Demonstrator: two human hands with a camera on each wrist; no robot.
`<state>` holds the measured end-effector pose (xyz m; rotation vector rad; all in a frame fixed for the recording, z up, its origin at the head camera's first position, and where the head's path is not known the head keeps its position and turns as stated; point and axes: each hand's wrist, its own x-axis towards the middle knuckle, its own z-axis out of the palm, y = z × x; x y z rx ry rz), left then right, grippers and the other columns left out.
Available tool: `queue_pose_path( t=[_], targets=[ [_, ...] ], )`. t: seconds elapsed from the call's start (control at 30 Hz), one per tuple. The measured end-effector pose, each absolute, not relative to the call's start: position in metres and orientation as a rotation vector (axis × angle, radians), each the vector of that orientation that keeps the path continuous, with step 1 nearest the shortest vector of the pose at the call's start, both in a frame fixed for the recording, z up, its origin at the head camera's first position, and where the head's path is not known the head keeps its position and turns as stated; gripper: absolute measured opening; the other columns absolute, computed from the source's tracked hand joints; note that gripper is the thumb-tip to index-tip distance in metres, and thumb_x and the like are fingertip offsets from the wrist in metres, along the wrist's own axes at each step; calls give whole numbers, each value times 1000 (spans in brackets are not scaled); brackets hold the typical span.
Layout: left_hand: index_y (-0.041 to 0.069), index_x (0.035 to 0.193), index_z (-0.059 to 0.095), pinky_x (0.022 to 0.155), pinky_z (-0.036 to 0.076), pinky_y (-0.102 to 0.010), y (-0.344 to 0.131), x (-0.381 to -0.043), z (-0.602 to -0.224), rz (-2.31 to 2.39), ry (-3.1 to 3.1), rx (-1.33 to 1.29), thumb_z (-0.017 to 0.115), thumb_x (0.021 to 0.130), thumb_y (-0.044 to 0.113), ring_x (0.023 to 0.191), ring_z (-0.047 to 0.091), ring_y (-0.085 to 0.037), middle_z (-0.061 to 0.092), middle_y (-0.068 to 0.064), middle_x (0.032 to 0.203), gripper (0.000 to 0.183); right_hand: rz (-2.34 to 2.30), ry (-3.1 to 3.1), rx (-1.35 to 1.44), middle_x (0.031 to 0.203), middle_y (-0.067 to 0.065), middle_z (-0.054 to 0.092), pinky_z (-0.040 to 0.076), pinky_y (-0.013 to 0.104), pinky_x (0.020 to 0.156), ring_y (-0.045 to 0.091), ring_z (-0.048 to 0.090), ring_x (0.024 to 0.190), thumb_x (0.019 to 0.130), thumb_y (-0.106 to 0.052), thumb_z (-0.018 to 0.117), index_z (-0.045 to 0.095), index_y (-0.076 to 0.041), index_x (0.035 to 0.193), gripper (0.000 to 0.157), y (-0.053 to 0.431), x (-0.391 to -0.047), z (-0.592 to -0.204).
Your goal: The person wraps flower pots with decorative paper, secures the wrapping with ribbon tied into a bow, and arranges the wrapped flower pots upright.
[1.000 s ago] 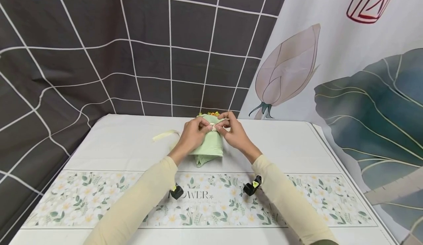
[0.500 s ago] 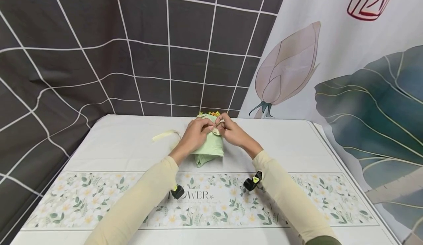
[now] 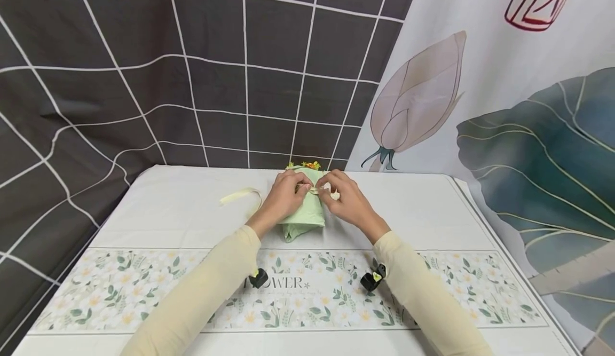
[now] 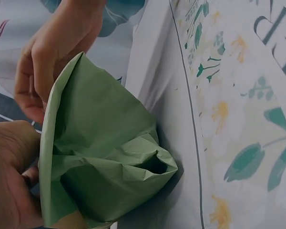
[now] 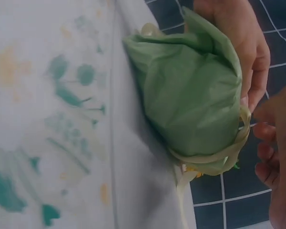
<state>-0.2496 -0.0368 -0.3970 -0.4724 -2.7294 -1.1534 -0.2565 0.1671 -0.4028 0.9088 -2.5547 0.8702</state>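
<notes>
A bouquet wrapped in light green paper [image 3: 304,214] lies at the far side of the table, its small yellow and orange flowers [image 3: 312,165] showing at the back end. Cream ribbon [image 5: 214,157] runs round the wrap, and one tail of the ribbon [image 3: 240,194] trails on the table to the left. On top of the wrap, my left hand [image 3: 286,191] pinches the ribbon between thumb and fingers. Facing it from the right, my right hand [image 3: 345,197] pinches ribbon with thumb and forefinger. The fingertips are close together, and the knot area is partly hidden.
The table's white cover [image 3: 192,201] has a printed floral band [image 3: 158,286] across its near part. A dark grid curtain [image 3: 206,89] hangs behind the table, and a white curtain with plant prints [image 3: 413,100] hangs at the right.
My hands came together over the ribbon, then the right hand drew back slightly to the right, its wrist shifting the same way. The left hand and the bouquet stay almost still.
</notes>
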Motion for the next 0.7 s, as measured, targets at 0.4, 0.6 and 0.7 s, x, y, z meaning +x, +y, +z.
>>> queue_pose_path(
  t=[0.4, 0.6, 0.7],
  targets=[
    [16, 108, 77, 98, 44, -42, -40, -247, -398, -1219, -2719, -446, 63, 104, 22, 109, 54, -24, 68, -4, 105, 15, 1330, -2749, 783, 82, 8, 67, 41, 27, 61, 15, 50, 66, 109, -23, 54, 61, -9, 102, 16, 162, -250, -394],
    [17, 107, 76, 99, 44, -41, -42, -246, -401, -1226, -2696, -434, 64, 104, 22, 108, 54, -24, 66, -4, 104, 13, 1551, -2788, 704, 70, 7, 72, 51, 27, 58, 12, 65, 59, 100, -26, 70, 62, -7, 102, 21, 181, -255, -377],
    [20, 109, 74, 102, 44, -42, -47, -248, -405, -1238, -2686, -436, 63, 105, 26, 110, 55, -22, 65, -2, 108, 14, 1593, -2788, 642, 58, 3, 63, 48, 29, 50, 16, 62, 48, 95, -26, 77, 63, -11, 105, 22, 198, -257, -368]
  ],
)
